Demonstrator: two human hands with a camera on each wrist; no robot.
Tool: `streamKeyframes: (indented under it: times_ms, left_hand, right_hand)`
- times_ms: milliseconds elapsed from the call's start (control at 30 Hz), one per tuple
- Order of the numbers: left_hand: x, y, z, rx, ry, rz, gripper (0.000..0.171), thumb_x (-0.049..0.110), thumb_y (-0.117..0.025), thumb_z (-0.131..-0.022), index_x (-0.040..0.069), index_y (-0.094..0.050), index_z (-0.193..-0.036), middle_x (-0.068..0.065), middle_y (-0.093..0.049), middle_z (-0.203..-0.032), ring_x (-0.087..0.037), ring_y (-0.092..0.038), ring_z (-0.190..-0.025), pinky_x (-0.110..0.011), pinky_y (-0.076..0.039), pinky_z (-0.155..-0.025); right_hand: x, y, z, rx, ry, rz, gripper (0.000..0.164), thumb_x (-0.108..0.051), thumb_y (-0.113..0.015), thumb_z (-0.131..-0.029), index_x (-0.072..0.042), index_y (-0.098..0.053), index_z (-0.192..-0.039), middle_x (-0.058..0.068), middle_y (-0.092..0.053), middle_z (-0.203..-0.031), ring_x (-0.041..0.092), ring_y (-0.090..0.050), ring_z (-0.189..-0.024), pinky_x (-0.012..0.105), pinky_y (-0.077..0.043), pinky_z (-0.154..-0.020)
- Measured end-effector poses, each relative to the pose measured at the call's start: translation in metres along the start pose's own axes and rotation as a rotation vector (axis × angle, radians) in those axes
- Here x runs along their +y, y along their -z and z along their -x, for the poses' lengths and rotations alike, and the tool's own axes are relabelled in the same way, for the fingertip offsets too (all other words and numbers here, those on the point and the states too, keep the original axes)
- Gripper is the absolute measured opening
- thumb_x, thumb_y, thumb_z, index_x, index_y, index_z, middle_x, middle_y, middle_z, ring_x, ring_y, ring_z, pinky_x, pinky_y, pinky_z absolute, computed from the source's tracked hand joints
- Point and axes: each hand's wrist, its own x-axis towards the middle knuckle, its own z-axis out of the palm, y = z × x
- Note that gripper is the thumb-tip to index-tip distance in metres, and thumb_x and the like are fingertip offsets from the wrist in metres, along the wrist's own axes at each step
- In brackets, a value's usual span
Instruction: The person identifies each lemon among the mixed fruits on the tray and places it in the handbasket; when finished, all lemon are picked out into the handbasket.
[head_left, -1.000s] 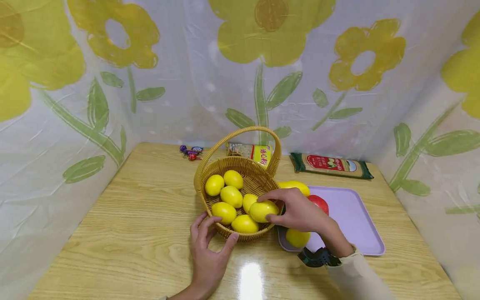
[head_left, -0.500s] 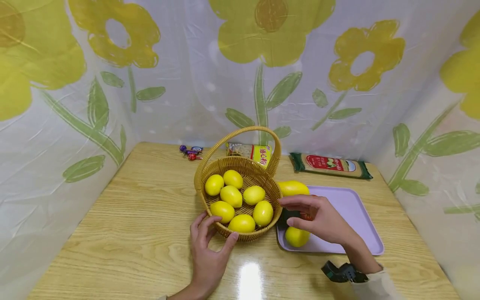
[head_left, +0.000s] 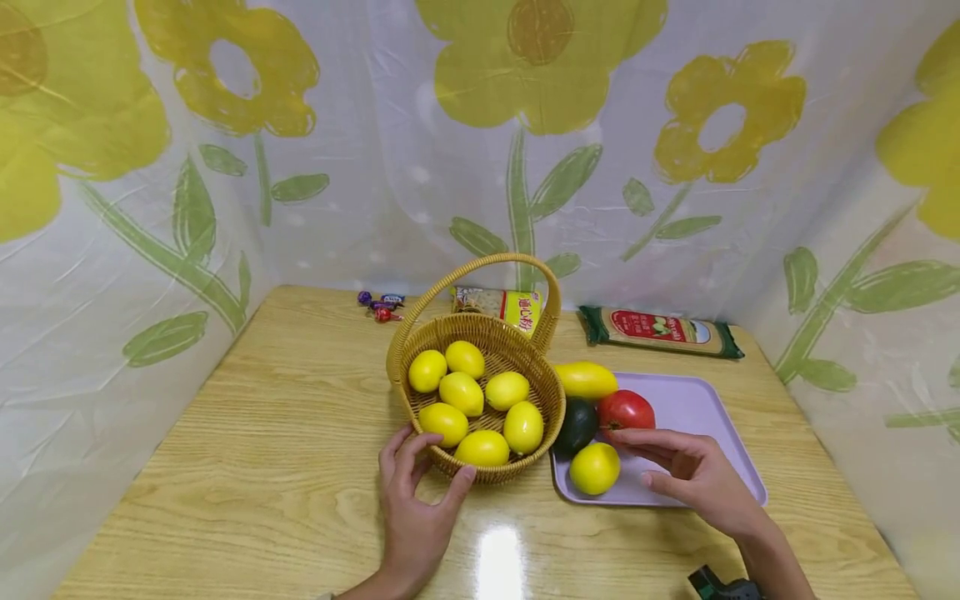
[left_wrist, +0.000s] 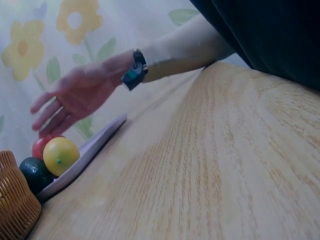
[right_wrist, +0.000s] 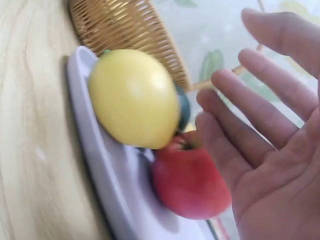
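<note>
Several yellow lemons (head_left: 461, 393) lie in a round wicker basket (head_left: 480, 321) with a tall handle. My left hand (head_left: 416, 508) holds the basket's near left rim, fingers and thumb bent against it. My right hand (head_left: 705, 483) hovers over the near part of a lilac tray (head_left: 720, 417), fingers extended and holding nothing. It is nearest to a red tomato-like fruit (head_left: 626, 414) and a round yellow fruit (head_left: 595, 468) on the tray. A dark green avocado-like fruit (head_left: 576, 427) sits between these and the basket. In the right wrist view the palm (right_wrist: 285, 195) is bare.
A long yellow fruit (head_left: 585, 379) lies at the tray's far left corner. Along the back are a green-ended noodle packet (head_left: 660, 332), a yellow packet (head_left: 521, 308) behind the basket, and wrapped candies (head_left: 382, 306). A flowered cloth (head_left: 375, 167) surrounds the table.
My right hand has let go of a lemon in the basket and moved right and towards me, over the tray. The lemons have settled slightly. The left hand stays on the rim.
</note>
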Motion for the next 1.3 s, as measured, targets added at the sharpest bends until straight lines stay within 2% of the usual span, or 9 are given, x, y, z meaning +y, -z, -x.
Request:
streamKeyframes:
  times_ms: [100,267,367,500,700,933,1033,1167,1300]
  left_hand:
    - [-0.001,0.0,0.0,-0.002,-0.001,-0.002,0.05,0.015,-0.092,-0.09,0.006,-0.066,-0.132,-0.013,-0.04,-0.16,-0.031,-0.051,-0.143,-0.045,-0.056,-0.119]
    - [-0.002,0.0,0.0,-0.005,-0.002,0.0,0.05,0.015,-0.092,-0.09,0.007,-0.067,-0.132,-0.013,-0.04,-0.161,-0.031,-0.051,-0.142,-0.043,-0.056,-0.119]
    - [-0.002,0.0,-0.001,-0.006,-0.004,-0.002,0.05,0.014,-0.092,-0.09,0.007,-0.066,-0.132,-0.012,-0.04,-0.16,-0.03,-0.051,-0.142,-0.041,-0.055,-0.119]
    - [-0.001,0.001,0.0,-0.007,-0.005,-0.007,0.051,0.015,-0.092,-0.089,0.006,-0.066,-0.132,-0.013,-0.04,-0.161,-0.03,-0.051,-0.142,-0.046,-0.056,-0.119]
    - [-0.002,0.0,0.0,-0.008,0.001,-0.005,0.052,0.016,-0.093,-0.089,0.007,-0.067,-0.132,-0.013,-0.04,-0.162,-0.033,-0.052,-0.143,-0.051,-0.055,-0.119]
    - [-0.003,0.001,-0.001,-0.002,-0.006,-0.006,0.05,0.016,-0.092,-0.09,0.008,-0.067,-0.132,-0.014,-0.04,-0.161,-0.032,-0.051,-0.143,-0.042,-0.055,-0.119]
    - [-0.003,0.001,-0.001,0.002,-0.006,-0.006,0.051,0.015,-0.093,-0.089,0.008,-0.067,-0.132,-0.014,-0.04,-0.161,-0.033,-0.051,-0.143,-0.043,-0.055,-0.119]
    - [-0.002,0.0,0.0,-0.004,0.003,-0.002,0.053,0.016,-0.094,-0.088,0.008,-0.067,-0.133,-0.013,-0.04,-0.162,-0.032,-0.05,-0.144,-0.046,-0.055,-0.119]
    - [-0.001,0.0,0.0,-0.01,0.002,-0.004,0.054,0.016,-0.094,-0.087,0.008,-0.067,-0.134,-0.012,-0.039,-0.163,-0.031,-0.048,-0.146,-0.044,-0.054,-0.12]
  right_hand:
    - [0.01,-0.007,-0.005,-0.011,-0.026,0.079,0.05,0.014,-0.067,-0.1,0.007,-0.061,-0.149,0.029,-0.064,-0.15,0.014,-0.057,-0.149,0.02,-0.046,-0.123]
    - [0.024,-0.014,-0.005,-0.003,-0.135,0.238,0.048,-0.003,-0.078,-0.1,-0.013,-0.07,-0.146,0.011,-0.071,-0.148,-0.001,-0.056,-0.144,0.011,-0.044,-0.118]
    - [0.029,-0.016,-0.003,-0.003,-0.175,0.257,0.047,-0.007,-0.081,-0.099,-0.018,-0.071,-0.144,0.006,-0.072,-0.146,0.002,-0.062,-0.137,0.014,-0.051,-0.114]
    - [0.027,-0.017,-0.003,-0.011,-0.199,0.246,0.045,-0.01,-0.082,-0.099,-0.018,-0.071,-0.142,0.007,-0.073,-0.144,0.01,-0.069,-0.128,0.019,-0.058,-0.109]
    - [-0.006,-0.013,-0.011,-0.018,-0.139,0.203,0.042,-0.001,-0.077,-0.101,-0.012,-0.07,-0.141,0.008,-0.074,-0.139,0.017,-0.072,-0.121,0.023,-0.061,-0.107]
    - [-0.037,-0.026,-0.058,-0.038,-0.023,0.261,0.044,-0.002,-0.08,-0.099,-0.013,-0.071,-0.141,0.009,-0.071,-0.139,0.019,-0.073,-0.12,0.031,-0.066,-0.102]
    - [-0.039,-0.041,-0.082,-0.052,-0.009,0.382,0.043,-0.01,-0.083,-0.099,-0.018,-0.073,-0.14,0.002,-0.073,-0.139,0.016,-0.072,-0.123,0.033,-0.066,-0.103]
    - [-0.039,-0.062,-0.109,-0.096,-0.023,0.575,0.042,-0.019,-0.086,-0.097,-0.022,-0.075,-0.137,-0.008,-0.075,-0.134,0.009,-0.071,-0.116,0.034,-0.067,-0.1]
    - [-0.037,-0.079,-0.13,-0.132,-0.008,0.668,0.041,-0.022,-0.085,-0.098,-0.018,-0.074,-0.137,-0.005,-0.077,-0.13,0.012,-0.07,-0.109,0.042,-0.067,-0.096]
